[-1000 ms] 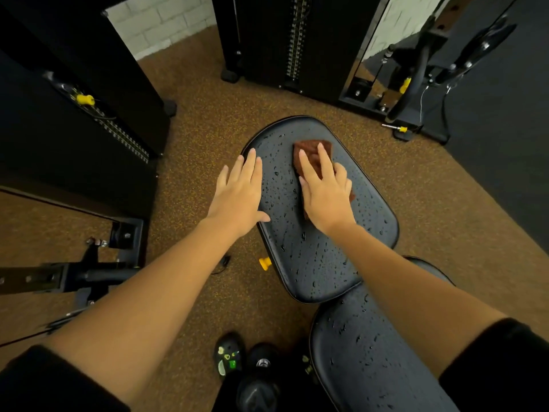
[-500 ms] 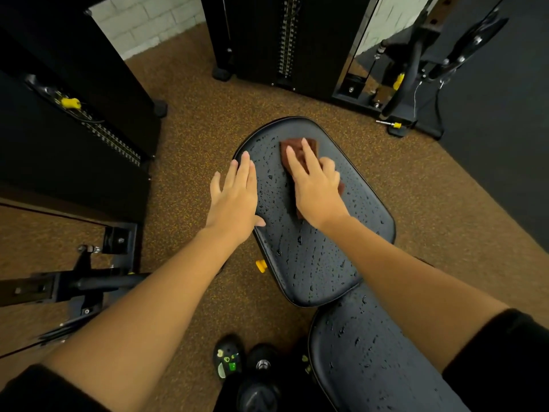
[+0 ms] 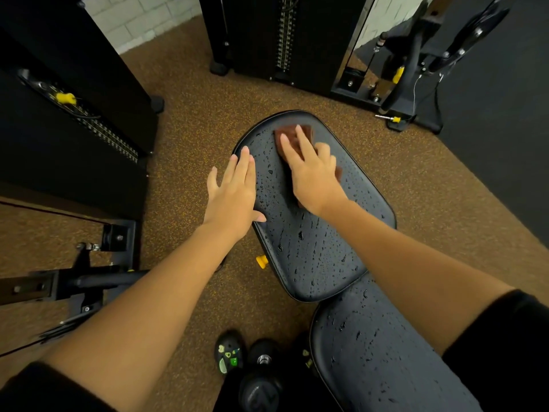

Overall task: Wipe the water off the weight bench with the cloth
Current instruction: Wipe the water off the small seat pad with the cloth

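Right hand [image 3: 315, 173], fingers flat, is pressing the brown cloth [image 3: 292, 135], now slid farther up to the far end of the weight bench [image 3: 312, 257], left hand [image 3: 234, 191] lying flat at its left edge; droplets nearer are remaining, wiping barely begun

A black padded weight bench [image 3: 315, 257] stands on speckled brown flooring [image 3: 193, 120], its two cushions beaded with water droplets [image 3: 300, 234] from the near end to the far. A brown cloth [image 3: 292, 133] lies flat at the far end of the far cushion, pinned under a person's right hand [image 3: 315, 176], fingers mostly extended. The left hand [image 3: 234, 200] rests flat along the cushion's left edge, thumb on the wet surface, just beside the right.
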`<state>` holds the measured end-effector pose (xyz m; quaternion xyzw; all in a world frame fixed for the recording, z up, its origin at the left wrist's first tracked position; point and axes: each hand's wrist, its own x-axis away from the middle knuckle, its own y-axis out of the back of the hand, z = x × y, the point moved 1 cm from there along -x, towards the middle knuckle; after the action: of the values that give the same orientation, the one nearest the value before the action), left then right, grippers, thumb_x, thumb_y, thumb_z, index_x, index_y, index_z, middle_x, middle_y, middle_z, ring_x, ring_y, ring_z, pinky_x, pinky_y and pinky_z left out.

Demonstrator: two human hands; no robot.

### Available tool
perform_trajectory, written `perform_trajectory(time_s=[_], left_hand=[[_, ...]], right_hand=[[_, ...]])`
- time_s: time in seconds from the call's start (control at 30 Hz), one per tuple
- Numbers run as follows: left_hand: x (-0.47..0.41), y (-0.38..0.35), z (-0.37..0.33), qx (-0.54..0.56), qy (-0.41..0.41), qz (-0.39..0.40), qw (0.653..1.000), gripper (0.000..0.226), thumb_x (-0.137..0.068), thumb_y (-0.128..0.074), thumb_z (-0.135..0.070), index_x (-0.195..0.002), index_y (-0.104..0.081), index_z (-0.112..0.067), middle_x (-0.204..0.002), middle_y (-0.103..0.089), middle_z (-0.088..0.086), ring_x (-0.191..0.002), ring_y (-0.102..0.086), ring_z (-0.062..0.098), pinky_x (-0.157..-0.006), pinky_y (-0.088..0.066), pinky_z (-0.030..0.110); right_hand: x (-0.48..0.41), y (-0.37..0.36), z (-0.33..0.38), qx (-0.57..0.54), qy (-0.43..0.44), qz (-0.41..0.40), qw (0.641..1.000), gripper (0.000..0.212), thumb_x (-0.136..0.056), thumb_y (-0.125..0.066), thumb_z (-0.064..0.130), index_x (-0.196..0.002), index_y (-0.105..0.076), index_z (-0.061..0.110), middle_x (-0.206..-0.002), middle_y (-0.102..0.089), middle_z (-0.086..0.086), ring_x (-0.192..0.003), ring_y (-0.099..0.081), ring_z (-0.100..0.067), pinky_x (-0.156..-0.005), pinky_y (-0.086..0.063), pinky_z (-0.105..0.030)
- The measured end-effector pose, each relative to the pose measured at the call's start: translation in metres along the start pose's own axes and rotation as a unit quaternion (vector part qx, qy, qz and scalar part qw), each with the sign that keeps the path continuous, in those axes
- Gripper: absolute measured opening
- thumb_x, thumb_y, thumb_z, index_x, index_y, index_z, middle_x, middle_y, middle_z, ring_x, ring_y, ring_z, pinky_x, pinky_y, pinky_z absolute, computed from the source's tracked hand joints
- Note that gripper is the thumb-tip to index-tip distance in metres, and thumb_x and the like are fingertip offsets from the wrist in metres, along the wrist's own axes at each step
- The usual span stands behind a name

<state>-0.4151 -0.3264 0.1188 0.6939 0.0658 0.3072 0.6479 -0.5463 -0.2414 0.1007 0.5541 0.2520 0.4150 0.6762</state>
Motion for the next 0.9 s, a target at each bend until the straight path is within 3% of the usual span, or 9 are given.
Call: perform_trajectory(time_s=[0.23,0.5,0.77,0.9], left_hand=[[-0.001,-0.001,0.001,-0.009,-0.004,-0.01,1.0,0.109,-0.078,-0.061,-0.053,-0.147,0.007,-0.004,-0.156,0.015,0.01,-0.145,0.002,0.024,-0.113,-0.009,0.05],[0.0,-0.001,0.001,-0.02,-0.003,-0.009,1.0,0.108,-0.078,-0.059,-0.055,-0.147,0.006,-0.004,-0.156,0.013,0.01,-0.145,0.001,0.024,-0.113,-0.009,0.049],[0.0,-0.002,0.001,-0.017,-0.003,-0.017,1.0,0.108,-0.077,-0.06,-0.054,-0.147,0.005,-0.004,-0.156,0.011,0.009,-0.145,-0.001,0.024,-0.113,-0.011,0.049],[0.0,-0.003,0.001,-0.015,0.0,-0.017,1.0,0.108,-0.077,-0.061,-0.053,-0.147,0.004,-0.004,-0.157,0.011,0.009,-0.145,-0.001,0.023,-0.113,-0.01,0.049]], right_hand=[[-0.012,0.011,-0.024,-0.017,-0.128,0.008,0.992,0.061,-0.096,-0.034,0.01,-0.15,-0.006,0.019,-0.157,-0.001,-0.013,-0.126,-0.023,-0.038,-0.103,-0.022,-0.045],[0.019,-0.004,-0.013,-0.002,-0.023,0.005,1.0,0.066,-0.093,-0.036,0.002,-0.15,-0.009,0.023,-0.157,0.002,-0.011,-0.122,-0.023,-0.035,-0.099,-0.023,-0.045],[0.008,0.003,-0.036,-0.029,-0.141,0.015,0.99,0.059,-0.097,-0.032,0.013,-0.15,-0.007,0.022,-0.157,-0.001,-0.013,-0.123,-0.024,-0.038,-0.101,-0.022,-0.045],[0.015,-0.001,-0.026,-0.03,-0.111,0.011,0.993,0.064,-0.095,-0.035,0.007,-0.15,-0.006,0.022,-0.157,0.002,-0.013,-0.124,-0.022,-0.037,-0.103,-0.02,-0.045]])
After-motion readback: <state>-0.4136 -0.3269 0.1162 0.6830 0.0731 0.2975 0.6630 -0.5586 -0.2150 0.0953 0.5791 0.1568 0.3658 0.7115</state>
